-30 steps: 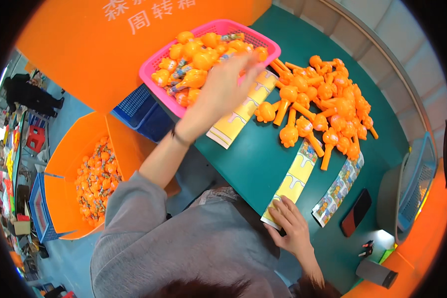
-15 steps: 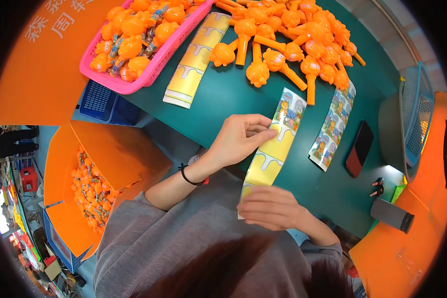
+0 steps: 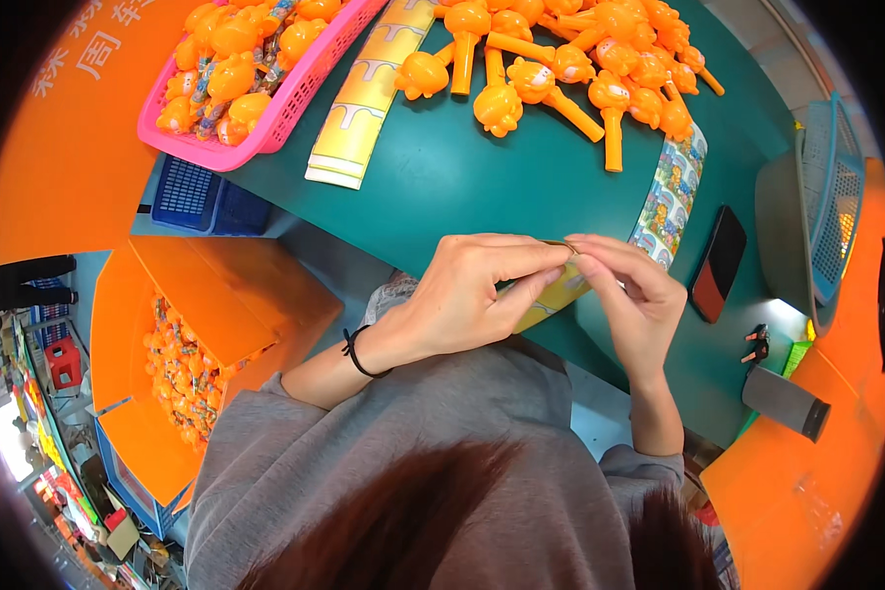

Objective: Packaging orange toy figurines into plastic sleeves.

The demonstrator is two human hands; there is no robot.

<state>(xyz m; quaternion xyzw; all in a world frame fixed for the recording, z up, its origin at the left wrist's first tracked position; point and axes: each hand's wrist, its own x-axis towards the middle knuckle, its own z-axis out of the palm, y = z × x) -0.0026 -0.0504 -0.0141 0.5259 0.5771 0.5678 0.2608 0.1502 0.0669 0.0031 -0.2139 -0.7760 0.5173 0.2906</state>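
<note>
A yellow patterned sticker strip (image 3: 553,300) is pinched at its upper edge between both hands, mostly hidden under them. My left hand (image 3: 487,285), with a black band on its wrist, grips it from the left. My right hand (image 3: 639,295) pinches the same edge from the right, thumb and fingertips meeting the left ones. Just beyond my right hand lies a strip of animal-print stickers (image 3: 673,197) on the green table. More yellow strips (image 3: 359,108) lie farther left. Several orange animal-headed toys with stick handles (image 3: 531,84) are heaped at the far side.
A pink basket (image 3: 265,138) of orange toys stands far left. An orange-lined box (image 3: 152,442) holds more below. Right of the hands are a phone (image 3: 719,264), a grey cylinder (image 3: 785,403) and a blue perforated basket (image 3: 836,206). The green table (image 3: 442,177) spans the middle.
My right hand has moved up from the strip's near end to meet my left hand at its far end. The strip, earlier stretched flat, is now largely covered. The view has shifted slightly.
</note>
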